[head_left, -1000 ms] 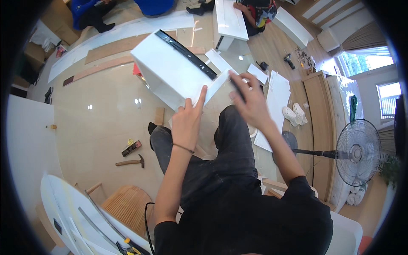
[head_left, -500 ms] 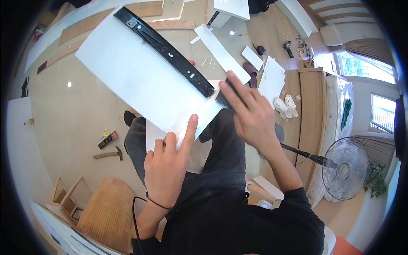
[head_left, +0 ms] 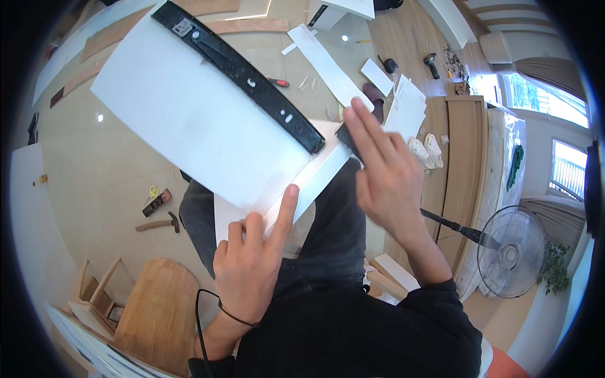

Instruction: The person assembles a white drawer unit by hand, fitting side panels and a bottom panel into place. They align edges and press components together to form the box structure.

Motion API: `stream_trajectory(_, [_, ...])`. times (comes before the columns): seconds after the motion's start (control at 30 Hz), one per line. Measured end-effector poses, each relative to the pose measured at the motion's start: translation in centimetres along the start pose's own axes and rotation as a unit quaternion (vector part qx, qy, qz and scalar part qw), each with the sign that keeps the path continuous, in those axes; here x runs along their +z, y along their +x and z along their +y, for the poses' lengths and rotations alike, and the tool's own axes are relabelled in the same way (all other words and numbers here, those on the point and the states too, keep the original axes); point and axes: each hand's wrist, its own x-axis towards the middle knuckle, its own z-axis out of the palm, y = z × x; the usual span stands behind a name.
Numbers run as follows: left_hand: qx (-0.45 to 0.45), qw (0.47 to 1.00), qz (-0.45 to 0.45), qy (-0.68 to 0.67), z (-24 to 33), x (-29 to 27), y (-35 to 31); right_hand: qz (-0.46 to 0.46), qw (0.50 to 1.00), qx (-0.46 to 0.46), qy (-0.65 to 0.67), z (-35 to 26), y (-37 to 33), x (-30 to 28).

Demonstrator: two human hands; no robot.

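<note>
A white panel [head_left: 183, 120] lies aslant over my knees, with a black slotted rail [head_left: 252, 83] along its far right side. Beneath its near right edge shows another white board [head_left: 324, 173]. My left hand [head_left: 249, 264] grips the near edge of the white work, its index finger stretched along the seam between the two pieces and its thumb hidden. In my right hand [head_left: 391, 173] is a dark flat block [head_left: 348, 138], pressed under straight fingers at the board's far right end. The block is mostly covered, so its kind cannot be made out.
On the floor at left lie a hammer [head_left: 161, 223] and a hand plane [head_left: 156, 203]. A wooden stool [head_left: 157, 309] stands at lower left, a fan [head_left: 512, 251] at right. White boards [head_left: 328, 66], a cordless drill [head_left: 431, 65] and white clogs [head_left: 426, 151] lie ahead and right.
My right hand has moved right with the dark block, past the end of the rail. The panel has shifted a little to the left at its far end. My left hand stays almost in place.
</note>
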Motion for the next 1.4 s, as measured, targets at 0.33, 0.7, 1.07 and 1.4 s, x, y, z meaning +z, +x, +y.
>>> stream_trajectory(0.33, [0.003,1.0,0.014,0.022,-0.2,0.6,0.2,0.004,0.999,-0.042,0.03,-0.5,-0.3,0.6])
stream_trajectory(0.7, [-0.007,1.0,-0.006,0.002,0.0,0.8,0.2,0.005,0.997,-0.02,0.078,0.1,-0.8,1.3])
stream_trajectory(1.07, [-0.011,0.999,-0.024,-0.028,0.0,0.3,0.5,0.032,0.995,-0.002,0.095,0.4,-0.1,1.2])
stream_trajectory(1.4, [-0.005,0.999,-0.014,-0.03,-0.4,0.6,0.6,0.036,0.996,-0.003,0.081,-0.1,0.4,1.4])
